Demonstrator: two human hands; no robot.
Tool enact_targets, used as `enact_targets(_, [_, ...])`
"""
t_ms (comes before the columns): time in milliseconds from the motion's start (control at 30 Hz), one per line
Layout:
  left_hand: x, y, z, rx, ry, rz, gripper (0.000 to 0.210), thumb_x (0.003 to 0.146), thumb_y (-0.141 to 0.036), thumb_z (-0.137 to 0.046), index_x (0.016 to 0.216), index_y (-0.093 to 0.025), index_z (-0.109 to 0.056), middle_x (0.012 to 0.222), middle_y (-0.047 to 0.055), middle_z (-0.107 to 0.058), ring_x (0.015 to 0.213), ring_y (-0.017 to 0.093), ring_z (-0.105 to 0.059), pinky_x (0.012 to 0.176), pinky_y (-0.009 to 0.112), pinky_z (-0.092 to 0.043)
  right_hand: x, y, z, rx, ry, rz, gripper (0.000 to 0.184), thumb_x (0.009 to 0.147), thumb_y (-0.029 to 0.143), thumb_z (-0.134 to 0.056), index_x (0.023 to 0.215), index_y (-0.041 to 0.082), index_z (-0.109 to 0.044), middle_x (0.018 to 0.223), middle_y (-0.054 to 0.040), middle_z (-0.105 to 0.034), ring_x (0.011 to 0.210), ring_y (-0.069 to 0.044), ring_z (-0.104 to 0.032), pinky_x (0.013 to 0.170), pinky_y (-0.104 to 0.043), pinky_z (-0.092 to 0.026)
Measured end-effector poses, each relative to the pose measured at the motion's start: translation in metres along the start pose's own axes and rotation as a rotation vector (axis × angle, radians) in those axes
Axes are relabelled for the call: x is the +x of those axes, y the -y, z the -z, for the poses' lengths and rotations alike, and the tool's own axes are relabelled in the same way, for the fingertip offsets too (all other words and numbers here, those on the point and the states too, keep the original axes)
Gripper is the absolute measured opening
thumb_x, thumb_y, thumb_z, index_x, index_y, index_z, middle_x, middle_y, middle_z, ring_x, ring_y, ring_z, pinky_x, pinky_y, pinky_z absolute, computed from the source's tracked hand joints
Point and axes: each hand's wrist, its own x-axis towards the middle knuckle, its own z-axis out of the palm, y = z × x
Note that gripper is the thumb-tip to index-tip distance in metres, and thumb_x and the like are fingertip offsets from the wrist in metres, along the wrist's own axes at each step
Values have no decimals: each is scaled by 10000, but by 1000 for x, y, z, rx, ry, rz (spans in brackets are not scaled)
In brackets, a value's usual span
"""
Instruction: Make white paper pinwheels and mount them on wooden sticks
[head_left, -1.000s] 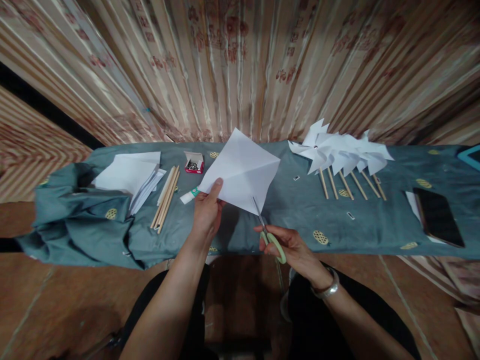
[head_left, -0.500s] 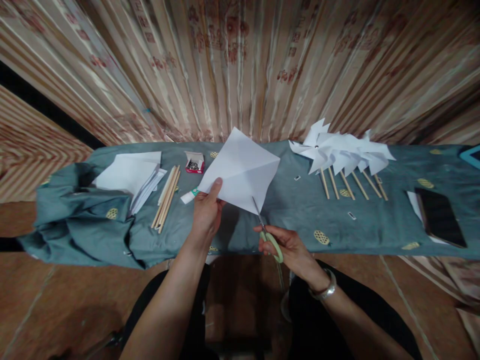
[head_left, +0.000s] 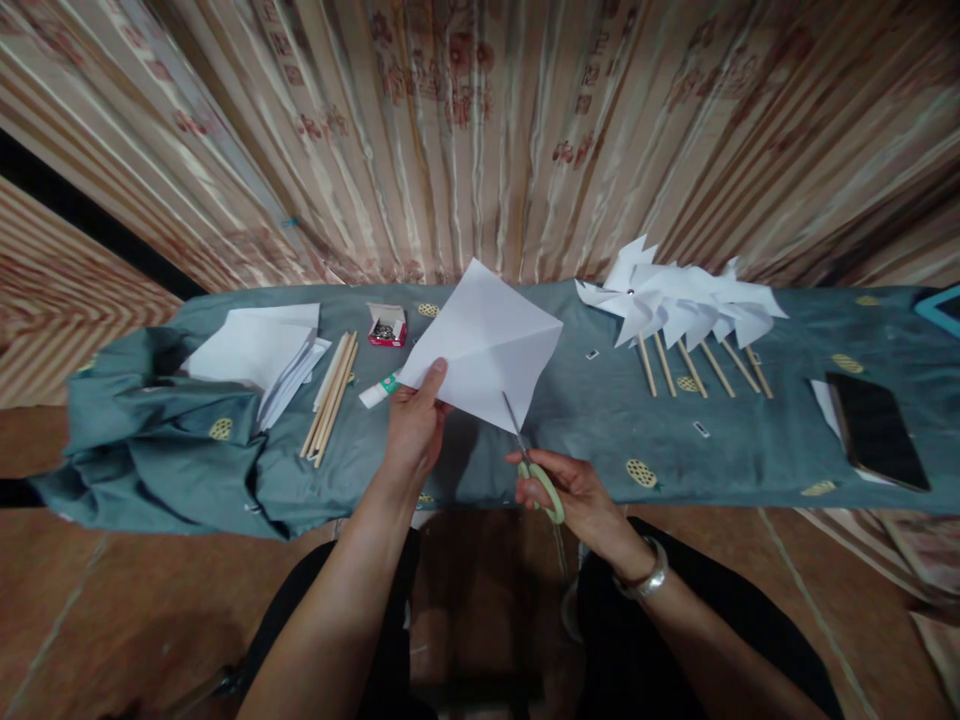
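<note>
My left hand [head_left: 418, 415] grips a square sheet of white paper [head_left: 487, 335] by its left corner, thumb on top. Crease lines cross the sheet, which is held above the cloth with one corner pointing toward me. In my right hand [head_left: 566, 490] are scissors [head_left: 551, 490] with pale green handles, fingers through the loops. Their blades lie at the paper's near corner, one blade showing over the sheet. A glue stick [head_left: 379, 391], white and green, lies just left of my left hand.
A blue-green cloth [head_left: 570, 420] covers the narrow table. To the left are stacked white papers [head_left: 255, 345], wooden sticks [head_left: 330, 400] and a small red box [head_left: 388, 326] of metal pins. Several paper pinwheels [head_left: 682, 305] lie at right, near a phone [head_left: 877, 430]. A curtain [head_left: 480, 150] hangs behind.
The paper's far corner has shifted slightly right and down. Both hands keep their holds, and the scissors stay at the near corner. The whole view has moved a little.
</note>
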Motion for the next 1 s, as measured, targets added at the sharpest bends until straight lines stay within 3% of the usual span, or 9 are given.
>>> enact_targets(567, [-2,1,0,27,11,11,175,725,-216,-755,887,-169,-709,941,57,-760,1007,194,-694,844,253,-549,2,-2,-1,14,-38,0,389,691,428,-773,993,193,-703,621,29,-608,541,-87,-513,523,-229,-440])
enact_targets(1000, [-5,9,-2,-1,35,51,249,649,-227,-812,862,-156,-704,860,54,-762,982,221,-700,858,297,-547,2,4,1,-28,-35,17,436,701,488,-747,981,175,-629,676,10,-644,593,-124,-590,559,-245,-477])
